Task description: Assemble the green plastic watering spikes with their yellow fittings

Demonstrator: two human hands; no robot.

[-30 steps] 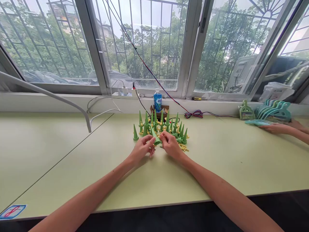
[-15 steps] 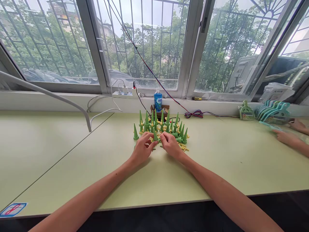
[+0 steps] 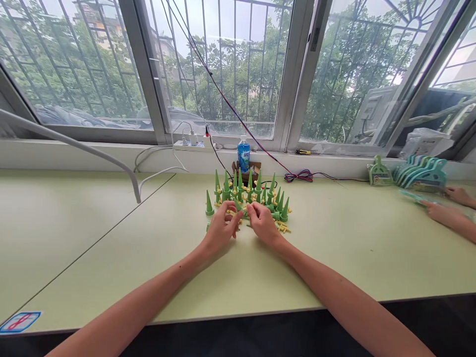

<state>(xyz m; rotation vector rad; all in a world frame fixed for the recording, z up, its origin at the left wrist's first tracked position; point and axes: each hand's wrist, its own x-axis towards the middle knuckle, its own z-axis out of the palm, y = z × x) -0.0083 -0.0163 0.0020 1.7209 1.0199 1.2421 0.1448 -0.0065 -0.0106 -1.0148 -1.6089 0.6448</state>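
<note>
My left hand (image 3: 222, 224) is closed on a green watering spike (image 3: 237, 204), a plastic cone that leans with its tip to the upper left. My right hand (image 3: 262, 223) pinches a small yellow valve (image 3: 248, 206) at the spike's base. The fingers partly hide it, and I cannot tell how far it sits inside. Just beyond both hands, several green spikes (image 3: 208, 203) stand upright, tips up. Some have yellow valves in their sides. Loose yellow valves (image 3: 283, 227) lie to the right of my right hand, near green caps (image 3: 275, 215).
Behind the spikes are a blue bottle (image 3: 243, 154) and a small cardboard box (image 3: 255, 167). Coiled cable (image 3: 299, 175) lies by the sill. At right, another person's hands (image 3: 442, 213) work near green dustpan-like items (image 3: 422, 173). A white cable (image 3: 111, 161) hangs at left.
The spike in my left hand has gone from nearly upright to leaning left. My left fingers have shifted slightly around it, while my right hand stays almost in place.
</note>
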